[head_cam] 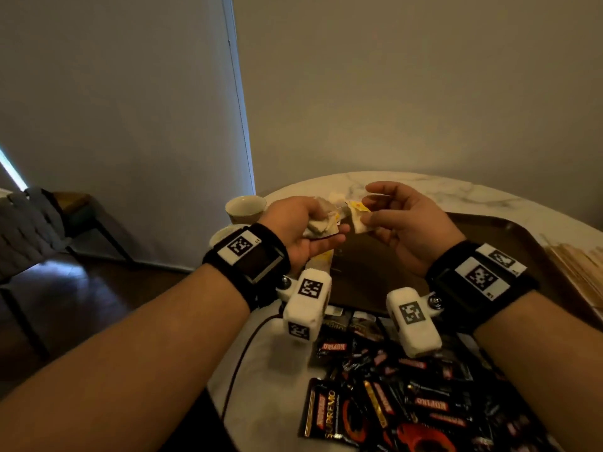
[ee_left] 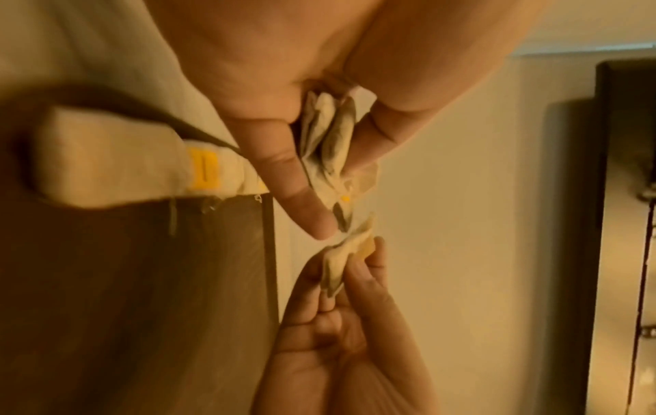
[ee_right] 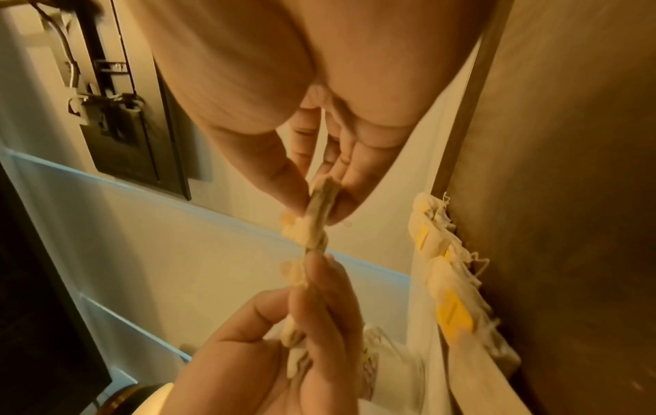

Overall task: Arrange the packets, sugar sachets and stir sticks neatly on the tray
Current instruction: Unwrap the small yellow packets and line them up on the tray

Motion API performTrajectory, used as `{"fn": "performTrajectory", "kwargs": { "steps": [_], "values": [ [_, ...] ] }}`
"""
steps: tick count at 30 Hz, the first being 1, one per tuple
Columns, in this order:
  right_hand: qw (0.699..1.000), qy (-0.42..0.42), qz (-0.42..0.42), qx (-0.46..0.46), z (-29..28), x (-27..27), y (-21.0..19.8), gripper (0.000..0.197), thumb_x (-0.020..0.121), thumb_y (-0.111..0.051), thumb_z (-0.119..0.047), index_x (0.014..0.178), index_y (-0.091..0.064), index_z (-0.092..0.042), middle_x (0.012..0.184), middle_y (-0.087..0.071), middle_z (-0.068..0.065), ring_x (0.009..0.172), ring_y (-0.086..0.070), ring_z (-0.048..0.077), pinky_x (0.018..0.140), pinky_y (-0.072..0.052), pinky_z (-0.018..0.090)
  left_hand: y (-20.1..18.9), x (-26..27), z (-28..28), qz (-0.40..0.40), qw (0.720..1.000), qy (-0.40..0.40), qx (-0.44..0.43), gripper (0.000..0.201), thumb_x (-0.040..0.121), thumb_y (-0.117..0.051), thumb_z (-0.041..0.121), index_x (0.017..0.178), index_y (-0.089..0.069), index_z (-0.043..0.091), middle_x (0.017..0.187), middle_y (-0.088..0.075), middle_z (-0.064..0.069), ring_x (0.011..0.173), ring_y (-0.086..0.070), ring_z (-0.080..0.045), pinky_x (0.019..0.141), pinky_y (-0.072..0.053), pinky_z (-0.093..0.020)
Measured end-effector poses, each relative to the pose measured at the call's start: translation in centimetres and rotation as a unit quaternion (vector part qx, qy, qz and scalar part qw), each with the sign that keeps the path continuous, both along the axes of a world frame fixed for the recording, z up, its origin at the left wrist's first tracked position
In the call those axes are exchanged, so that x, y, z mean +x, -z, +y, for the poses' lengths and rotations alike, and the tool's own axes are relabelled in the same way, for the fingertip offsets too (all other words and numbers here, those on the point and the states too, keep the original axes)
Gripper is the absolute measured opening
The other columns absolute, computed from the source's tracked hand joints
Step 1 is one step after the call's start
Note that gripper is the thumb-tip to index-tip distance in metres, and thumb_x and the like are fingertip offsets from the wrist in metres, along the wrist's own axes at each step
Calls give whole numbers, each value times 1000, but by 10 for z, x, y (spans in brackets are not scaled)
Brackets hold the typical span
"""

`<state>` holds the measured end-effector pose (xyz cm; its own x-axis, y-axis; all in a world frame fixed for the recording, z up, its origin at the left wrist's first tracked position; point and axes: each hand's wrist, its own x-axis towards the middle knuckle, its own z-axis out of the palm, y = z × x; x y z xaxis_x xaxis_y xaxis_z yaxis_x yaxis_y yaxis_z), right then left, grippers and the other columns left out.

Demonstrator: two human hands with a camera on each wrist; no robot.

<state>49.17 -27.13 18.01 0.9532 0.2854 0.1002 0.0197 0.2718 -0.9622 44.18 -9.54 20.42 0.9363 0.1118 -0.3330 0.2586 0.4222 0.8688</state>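
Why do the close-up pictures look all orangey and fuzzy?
Head view: dim room light, dark tray and black packets hard to read, wide lens bends the wall edge. Left wrist view: warm yellow cast, the left hand near the lens is soft and blurred. Right wrist view: same orange tint, the right hand and its tea bag smeared.

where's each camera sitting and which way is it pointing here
Head: worn on the head, looking forward and down at the marble table, brown tray and both forearms.
Left wrist: looks along the left hand gripping a bunch of tea bags.
Right wrist: looks along the right hand pinching one tea bag.
Shared: all three views show both hands meeting.
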Motion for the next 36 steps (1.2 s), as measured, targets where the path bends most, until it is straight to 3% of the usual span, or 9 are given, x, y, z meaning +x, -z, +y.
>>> {"fn": "performTrajectory", "kwargs": {
  "steps": [3,7,13,16,19,23,28,32,36],
  "values": [
    [999,-7,-12,32,-2,10,-1,53,83,-61,21,128,-60,-8,117,-70,15,103,-73,30,75,-61,32,4,21,-9,-5,999,-23,-47,37,91,-46,-6,127,-55,1,125,-65,-27,85,-73,-38,59,-63,-36],
    [999,17,-2,35,-4,21,8,49,83,-62,20,123,-62,-8,110,-72,13,101,-72,29,83,-60,36,12,44,-20,-6,997,-33,-71,27,92,-50,-2,117,-59,1,126,-65,-27,86,-72,-38,54,-60,-31],
    [994,4,72,77,-16,36,20,39,83,-64,15,112,-65,-12,99,-74,10,89,-73,23,72,-59,29,20,64,-29,-64,997,30,-42,3,94,-67,10,95,-68,8,85,-77,-11,75,-73,-23,71,-57,-32],
    [995,-7,74,69,-16,36,20,38,84,-63,15,111,-64,-11,96,-73,9,86,-72,23,66,-59,27,34,70,-33,-132,988,72,19,27,89,-70,-2,115,-66,-4,106,-76,-20,92,-75,-30,73,-62,-39],
    [995,-19,72,64,-14,35,22,41,82,-64,15,115,-64,-9,103,-72,14,91,-72,26,69,-61,29,42,74,-30,-149,987,25,55,45,81,-70,-15,123,-59,-6,116,-71,-28,103,-72,-42,77,-63,-49],
    [994,-44,92,33,-11,29,25,36,81,-69,-5,117,-67,-9,108,-76,13,93,-74,25,79,-61,36,47,72,-18,-180,980,6,82,38,80,-69,-20,113,-60,-3,99,-71,-22,89,-73,-36,74,-62,-43],
    [994,-3,79,-72,-10,26,23,13,90,-69,-5,103,-72,-5,102,-77,13,95,-75,22,83,-62,34,51,67,-9,-213,968,-4,135,36,73,-81,-12,100,-65,7,91,-72,-13,88,-72,-34,80,-62,-49],
    [990,20,30,-134,-9,22,14,10,87,-73,-5,96,-75,-8,97,-78,6,86,-75,15,72,-60,26,47,66,-5,-219,969,7,116,37,66,-84,1,97,-65,10,93,-71,-15,90,-71,-37,83,-61,-53],
    [986,47,44,-155,-7,22,0,12,84,-77,-5,95,-74,-9,92,-78,9,72,-71,15,66,-60,30,43,68,0,-202,975,-59,71,29,82,-73,-9,95,-61,13,86,-70,-11,77,-70,-23,75,-59,-41]
  ]
}}
